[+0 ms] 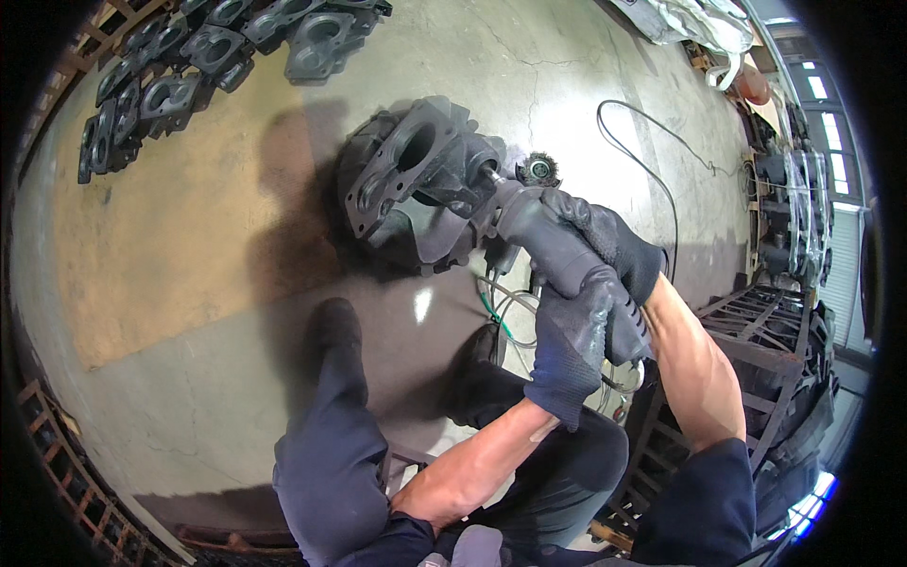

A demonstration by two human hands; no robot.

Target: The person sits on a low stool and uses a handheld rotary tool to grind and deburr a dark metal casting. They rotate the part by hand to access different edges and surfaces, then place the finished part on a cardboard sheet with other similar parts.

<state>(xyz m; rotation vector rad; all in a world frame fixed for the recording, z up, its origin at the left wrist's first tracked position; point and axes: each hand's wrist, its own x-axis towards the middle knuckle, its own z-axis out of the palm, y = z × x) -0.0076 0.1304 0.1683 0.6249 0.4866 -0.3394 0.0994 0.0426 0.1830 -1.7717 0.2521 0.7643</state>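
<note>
Both my hands wear dark work gloves and are wrapped round a black straight die grinder point(557, 250). My left hand point(576, 321) is closed on its rear part, while my right hand point(605, 231) grips the body farther forward. The grinder's metal front end points left into a round opening on the side of a dark grey metal casting point(402, 175). How deep its tip reaches is hidden. The casting has a flat flange with a large bore and small bolt holes facing up. Just beyond the grinder's nose lies a round wire brush point(539, 170) with a green centre.
Several similar castings point(213, 47) stand in rows at the far left, by a tan floor patch point(170, 255). A black cable point(652, 170) loops across the floor on the right. Metal crates point(756, 331) and wrapped parts line the right side. My legs flank the work.
</note>
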